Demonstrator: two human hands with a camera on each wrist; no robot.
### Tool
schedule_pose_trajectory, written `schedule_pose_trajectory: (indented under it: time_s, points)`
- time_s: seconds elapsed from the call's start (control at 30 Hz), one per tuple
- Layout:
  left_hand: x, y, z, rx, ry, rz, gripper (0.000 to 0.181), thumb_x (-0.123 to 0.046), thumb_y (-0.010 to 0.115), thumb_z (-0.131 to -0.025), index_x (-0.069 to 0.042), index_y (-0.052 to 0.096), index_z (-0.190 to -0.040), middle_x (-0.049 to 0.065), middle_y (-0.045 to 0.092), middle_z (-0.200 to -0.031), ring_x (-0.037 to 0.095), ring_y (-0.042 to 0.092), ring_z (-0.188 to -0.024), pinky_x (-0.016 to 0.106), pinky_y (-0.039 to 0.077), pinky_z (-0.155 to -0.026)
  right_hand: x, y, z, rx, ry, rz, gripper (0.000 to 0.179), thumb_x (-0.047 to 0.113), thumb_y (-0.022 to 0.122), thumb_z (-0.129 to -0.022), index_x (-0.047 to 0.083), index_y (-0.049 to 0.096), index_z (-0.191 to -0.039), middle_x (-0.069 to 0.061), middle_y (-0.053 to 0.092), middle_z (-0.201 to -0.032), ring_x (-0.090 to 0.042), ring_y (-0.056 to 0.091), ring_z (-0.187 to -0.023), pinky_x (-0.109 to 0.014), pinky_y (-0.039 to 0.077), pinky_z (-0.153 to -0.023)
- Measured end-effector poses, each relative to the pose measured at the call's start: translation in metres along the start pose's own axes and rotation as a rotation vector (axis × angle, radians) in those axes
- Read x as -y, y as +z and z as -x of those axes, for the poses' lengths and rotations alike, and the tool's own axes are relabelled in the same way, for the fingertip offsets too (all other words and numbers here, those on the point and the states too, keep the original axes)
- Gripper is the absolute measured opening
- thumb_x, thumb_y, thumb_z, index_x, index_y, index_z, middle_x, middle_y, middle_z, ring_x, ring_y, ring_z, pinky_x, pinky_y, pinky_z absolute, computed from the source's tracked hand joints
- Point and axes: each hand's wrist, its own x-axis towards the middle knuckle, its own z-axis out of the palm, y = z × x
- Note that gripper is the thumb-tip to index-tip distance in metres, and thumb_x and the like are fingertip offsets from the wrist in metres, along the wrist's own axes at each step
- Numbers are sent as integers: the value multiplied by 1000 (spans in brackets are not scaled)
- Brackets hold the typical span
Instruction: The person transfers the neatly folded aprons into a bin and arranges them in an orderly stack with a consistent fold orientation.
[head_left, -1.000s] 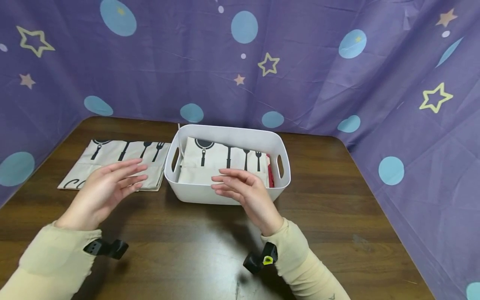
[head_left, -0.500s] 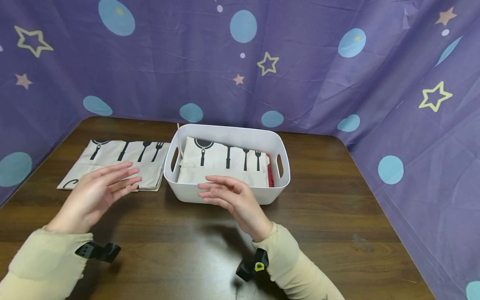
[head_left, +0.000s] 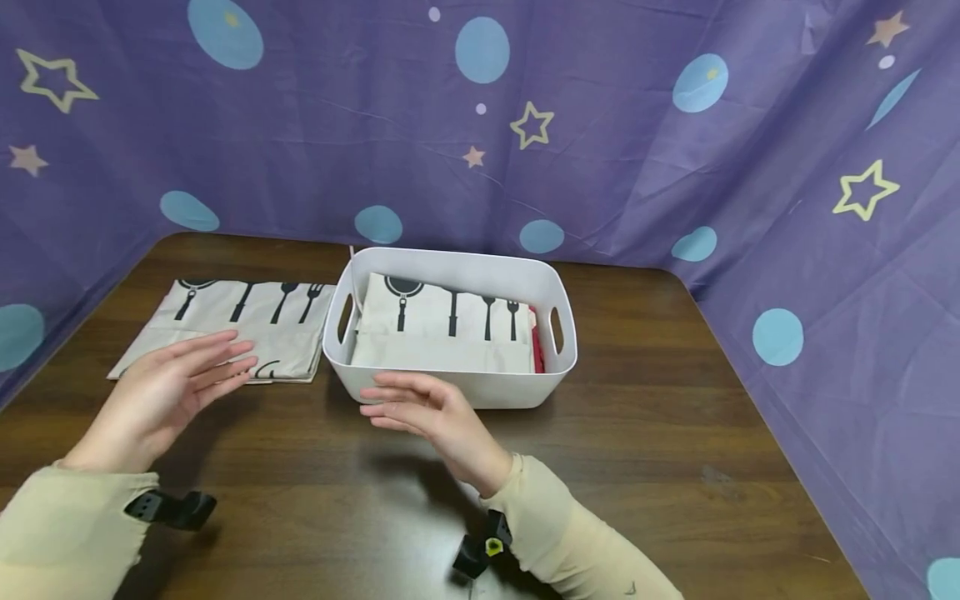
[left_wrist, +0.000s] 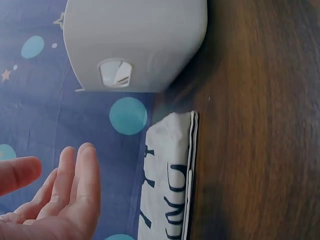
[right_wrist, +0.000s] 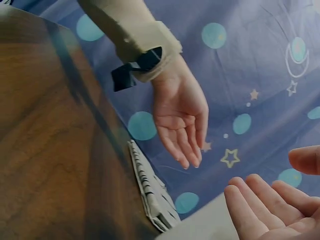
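Note:
My left hand (head_left: 161,396) hovers over the front edge of a folded cream cloth (head_left: 247,325) printed with black utensils, its fingers nearly straight and nothing in them. Just in front of a white plastic basket (head_left: 450,390) is my right hand (head_left: 442,425), raised above the table with straight fingers and an empty palm. Inside the basket lies another folded cloth (head_left: 427,350) with the same utensil print, and a strip of red fabric (head_left: 537,346) shows at its right. In the left wrist view the cloth on the table (left_wrist: 167,185) shows black lettering.
A brown wooden table (head_left: 645,433) carries everything. Behind it and along the right hangs a purple curtain (head_left: 600,150) with stars and dots. The basket stands near the table's back edge, right beside the cloth on its left. Black cameras (head_left: 176,510) sit on both wrists.
Both hands have drifted left and a little toward the table's front, the right one further. Cloths and basket stay put, apart from a slight shift of the head view.

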Motion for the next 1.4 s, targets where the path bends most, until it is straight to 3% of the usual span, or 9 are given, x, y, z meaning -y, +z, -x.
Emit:
schedule_pose_trajectory:
  time_s: [0.17, 0.37, 0.7, 0.83, 0.93, 0.97, 1.07, 1.2, 1.4]
  points:
    - [-2, -9, 0, -24, -11, -53, 27, -4, 51, -102, -20, 70, -112, -3, 75, -108, 11, 72, -99, 25, 60, -80, -6, 8, -3, -2, 9, 8, 48, -5, 52, -95, -13, 42, -141, -37, 48, -139, -49, 52, -126, -37, 52, -102]
    - [-4, -13, 3, -28, 23, -31, 30, -1, 49, -102, -17, 71, -113, -2, 75, -109, 11, 72, -99, 25, 60, -79, -12, 18, -7, 0, 25, 32, 49, -8, 54, -94, -11, 42, -141, -32, 48, -142, -48, 48, -130, -32, 51, -103]
    - [-3, -17, 3, -119, 46, -73, 23, -4, 54, -100, -20, 69, -109, -7, 75, -104, 7, 72, -94, 23, 59, -76, -24, 32, -14, -21, 45, 107, 54, -6, 57, -93, -1, 44, -145, -24, 49, -146, -42, 48, -134, -23, 48, -103]
    - [-3, -18, 0, -189, 31, -146, 41, -9, 54, -101, -10, 48, -142, -15, 71, -103, 1, 70, -92, 19, 58, -75, -27, 38, -18, -38, 47, 143, 56, -5, 59, -93, 1, 43, -147, -21, 49, -147, -38, 49, -135, -20, 47, -102]
    - [-4, -20, 0, -206, 26, -167, 56, -11, 53, -102, -5, 30, -152, -17, 71, -103, -2, 69, -91, 18, 58, -75, -29, 40, -21, -58, 57, 149, 56, -4, 60, -94, 1, 43, -147, -20, 48, -148, -35, 50, -135, -20, 47, -103]
    - [-4, -22, 0, -202, 31, -156, 51, -10, 53, -102, -8, 37, -150, -16, 71, -103, -2, 70, -91, 18, 58, -75, -30, 41, -21, -65, 62, 148, 57, -4, 60, -93, 1, 43, -147, -20, 48, -148, -34, 50, -135, -20, 47, -103]
    - [-5, -25, 1, -193, 40, -142, 55, -9, 53, -102, -8, 32, -153, -15, 72, -104, -2, 69, -91, 17, 57, -75, -31, 43, -24, -73, 78, 148, 58, -3, 60, -93, 1, 42, -148, -18, 47, -150, -33, 48, -137, -20, 47, -103]
    - [-5, -28, 0, -223, 45, -168, 74, -10, 54, -101, 5, 6, -155, -18, 71, -103, -6, 68, -90, 14, 56, -73, -34, 44, -29, -64, 94, 191, 61, 1, 62, -93, 3, 39, -150, -12, 46, -152, -27, 47, -139, -19, 45, -104]
    - [-4, -33, -1, -291, 52, -177, 75, -12, 60, -98, -3, 15, -157, -24, 63, -107, -8, 66, -88, 12, 55, -71, -39, 46, -37, -39, 112, 230, 65, 4, 63, -94, 4, 34, -152, -10, 42, -155, -24, 43, -142, -20, 38, -111]
